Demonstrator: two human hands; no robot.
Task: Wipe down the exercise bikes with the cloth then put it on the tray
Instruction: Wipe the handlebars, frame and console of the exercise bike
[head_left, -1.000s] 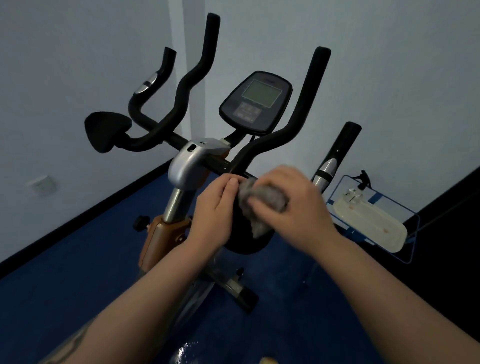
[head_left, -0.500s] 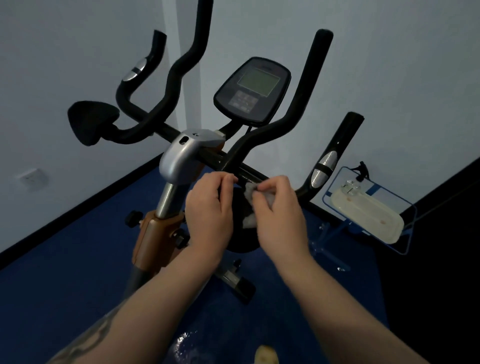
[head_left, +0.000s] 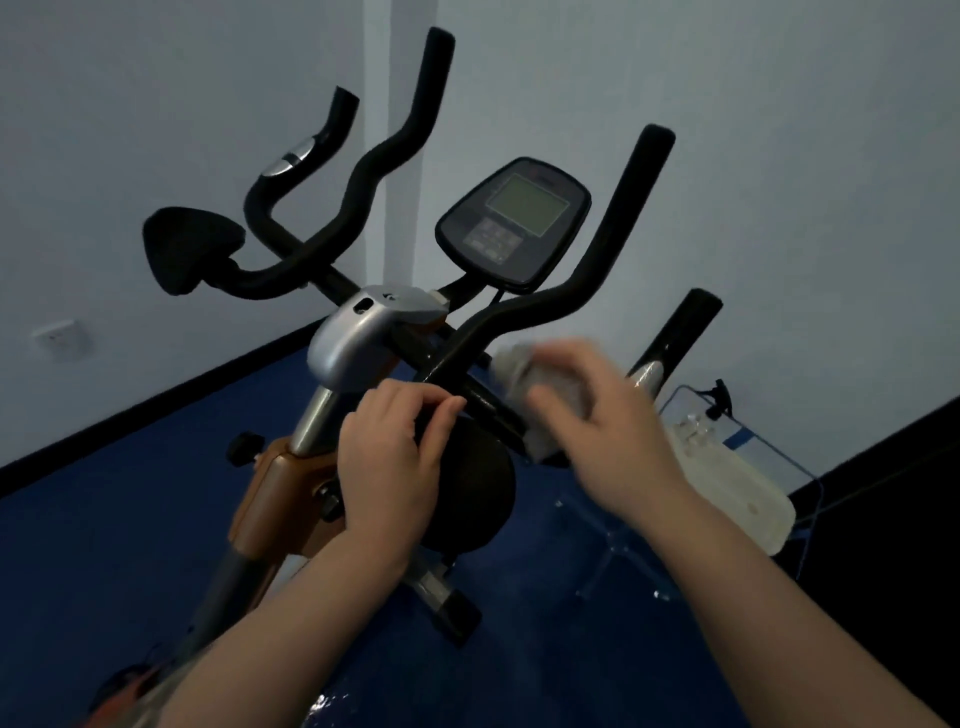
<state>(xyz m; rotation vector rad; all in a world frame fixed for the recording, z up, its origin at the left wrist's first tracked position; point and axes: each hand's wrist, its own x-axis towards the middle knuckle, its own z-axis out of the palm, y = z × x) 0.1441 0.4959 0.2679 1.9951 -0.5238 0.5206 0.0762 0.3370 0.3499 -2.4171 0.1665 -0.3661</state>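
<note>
1. Here's the cloth (head_left: 540, 387), a pale grey rag, bunched and crumpled rather than folded, its edges smeared by motion blur so the weave can't be made out.
2. It sits up at the right side of the exercise bike (head_left: 363, 338), pressed against the black handlebar crossbar (head_left: 488, 408) just below where the right grip rises.
3. The right hand (head_left: 613, 431) covers most of it, fingers (head_left: 558, 408) curled fairly close over the wad and clamping it to the bar; one lighter end pokes out past the fingertips toward the left, another bit hangs below the palm.
4. The left hand (head_left: 395, 457) has nothing in it. Its fingers are bent narrow, tips resting on the crossbar just above the round black elbow pad (head_left: 475, 488), thumb tucked alongside.
5. The two hands are near each other but apart, the bar showing between them.
6. The cloth's long axis runs roughly along the crossbar, slanting from upper left down to lower right, though the blur makes its outline loose.
7. Above, the console (head_left: 514, 228) tilts its grey screen toward the camera, between the two tall black grips.
8. Off to the right, down on the blue floor (head_left: 104, 545), stands the tray (head_left: 727, 488), whitish and oblong on a clear stand, partly hidden behind the right wrist and well apart from the cloth.
</note>
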